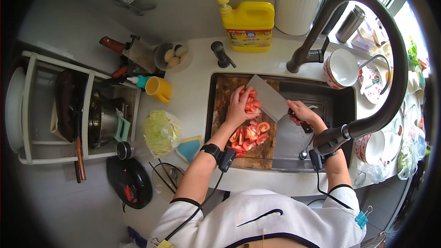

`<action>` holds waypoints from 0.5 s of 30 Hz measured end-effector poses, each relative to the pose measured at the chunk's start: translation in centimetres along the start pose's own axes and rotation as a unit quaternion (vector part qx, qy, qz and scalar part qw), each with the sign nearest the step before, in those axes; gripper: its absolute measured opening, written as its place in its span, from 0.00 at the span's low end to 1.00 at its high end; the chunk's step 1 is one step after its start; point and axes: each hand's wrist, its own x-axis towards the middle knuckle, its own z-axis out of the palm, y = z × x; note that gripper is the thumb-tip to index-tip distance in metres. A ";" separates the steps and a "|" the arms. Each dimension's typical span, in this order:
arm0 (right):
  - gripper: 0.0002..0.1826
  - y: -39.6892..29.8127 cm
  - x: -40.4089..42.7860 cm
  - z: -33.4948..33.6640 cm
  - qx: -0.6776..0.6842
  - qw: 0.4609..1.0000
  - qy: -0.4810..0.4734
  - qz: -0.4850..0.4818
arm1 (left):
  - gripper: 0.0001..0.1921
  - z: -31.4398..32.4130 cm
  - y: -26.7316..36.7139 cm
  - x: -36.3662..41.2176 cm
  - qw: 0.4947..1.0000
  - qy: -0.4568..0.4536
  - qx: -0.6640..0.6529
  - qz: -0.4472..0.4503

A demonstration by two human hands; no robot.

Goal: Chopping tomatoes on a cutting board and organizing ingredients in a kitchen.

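Observation:
A wooden cutting board (224,106) lies across the left part of the sink. My left hand (238,105), fingers curved, rests on a heap of cut tomato pieces (253,105) at the board's upper middle. My right hand (303,113) grips the dark handle of a kitchen cleaver (267,98) over the board's right edge. Its broad blade slants up and left, close beside the tomato under my left hand. Nearer to me on the board is a second pile of tomato wedges (249,136). The blade's lower edge is too indistinct to tell whether it touches the board.
The sink basin (287,144) holds a metal ladle or spoon (303,154). A dark faucet (396,58) arches over the right side, close above my right forearm. Bowls (341,67) stand right; a yellow mug (159,89), wrapped cabbage (162,132) and sponge cloth (189,148) lie left.

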 end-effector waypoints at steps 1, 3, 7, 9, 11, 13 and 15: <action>0.27 -0.1 -0.4 -0.3 -0.028 0.999 0.018 -0.003 | 0.52 -0.1 -0.2 0.0 1.000 0.000 0.001 -0.002; 0.27 0.0 -0.7 -0.5 -0.058 0.998 0.036 -0.004 | 0.53 -0.1 -0.3 0.1 1.000 0.017 -0.022 -0.003; 0.27 0.9 -0.5 -0.7 -0.021 0.999 0.025 0.001 | 0.53 0.0 -0.4 0.3 0.999 0.000 -0.037 -0.003; 0.28 1.1 -0.1 -0.5 -0.008 1.000 0.017 0.013 | 0.53 0.0 -0.3 0.3 0.999 -0.015 -0.037 -0.017; 0.28 0.8 0.6 0.0 0.000 1.000 0.002 0.013 | 0.53 -0.2 -0.5 0.1 0.999 -0.007 -0.032 -0.013; 0.28 0.4 1.1 0.4 -0.008 1.000 -0.001 0.011 | 0.53 0.0 -0.5 0.0 0.999 0.001 -0.031 -0.007; 0.29 0.2 1.6 0.8 -0.016 1.000 -0.006 0.008 | 0.53 0.1 -0.4 0.0 1.000 0.008 -0.023 -0.013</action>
